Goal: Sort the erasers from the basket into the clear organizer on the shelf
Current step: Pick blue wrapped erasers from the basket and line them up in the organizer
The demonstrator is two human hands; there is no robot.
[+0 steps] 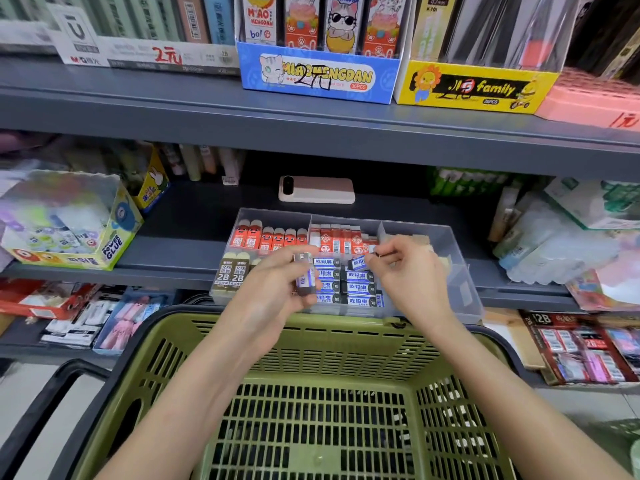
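Both bare forearms reach forward and converge. The left hand [268, 289] is curled, its fingers closed in a grip, thumb uppermost — the right hand [403, 271] sits just beside it, fingers bent, thumb and forefinger pinched together at their tips.

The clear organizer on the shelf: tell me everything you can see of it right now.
The organizer is a shallow clear plastic tray with dividers, sitting level at the shelf's front edge, above the basket. Red erasers fill the back compartments, brown 2B ones the front left, blue ones the front middle. The right side looks nearly empty. Both hands hover over it.
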